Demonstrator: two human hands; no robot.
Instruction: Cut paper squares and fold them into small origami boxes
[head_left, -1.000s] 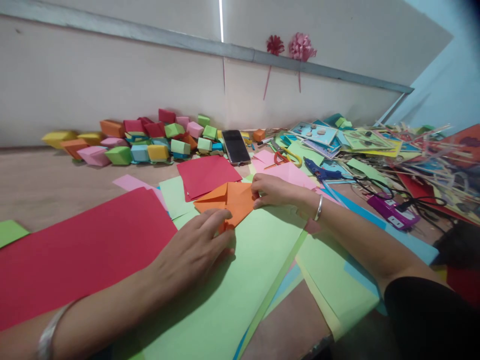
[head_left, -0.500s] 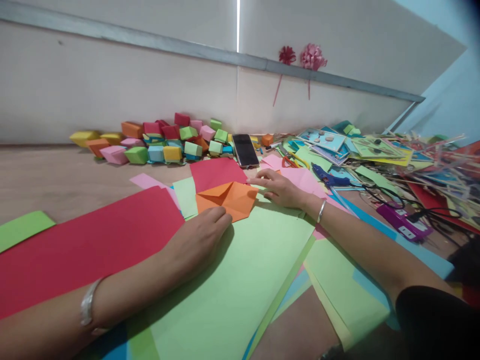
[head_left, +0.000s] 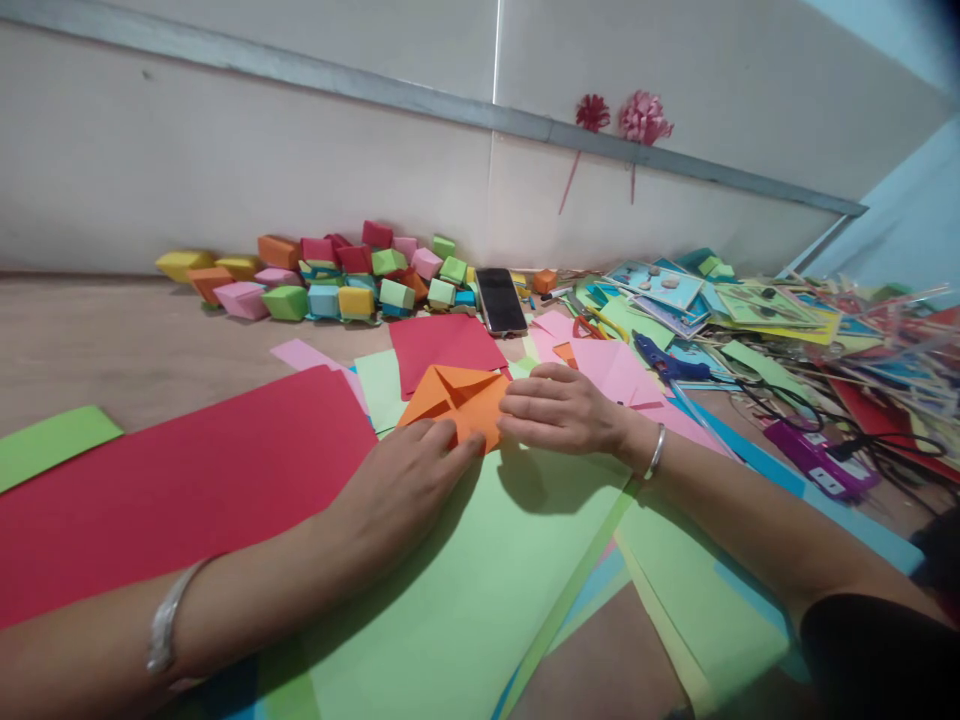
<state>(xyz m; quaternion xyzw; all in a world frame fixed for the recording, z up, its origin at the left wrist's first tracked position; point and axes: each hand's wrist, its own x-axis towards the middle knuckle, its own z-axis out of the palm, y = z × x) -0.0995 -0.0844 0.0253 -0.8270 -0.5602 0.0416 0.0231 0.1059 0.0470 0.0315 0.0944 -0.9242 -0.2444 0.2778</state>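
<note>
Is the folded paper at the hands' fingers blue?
No, the folded paper at the fingers of the left hand and right hand is orange.

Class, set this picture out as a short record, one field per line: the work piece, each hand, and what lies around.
Work piece: orange paper, creased into flaps, lying partly over a light green sheet
Left hand: fingers at its near edge
Right hand: fingers at its right end
To the left: large red sheet
Beyond: smaller red paper, phone
Far left: pile of coloured paper blocks
To the right: blue glue gun, purple power strip
Background: red flower and pink flower at the wall rail
</note>
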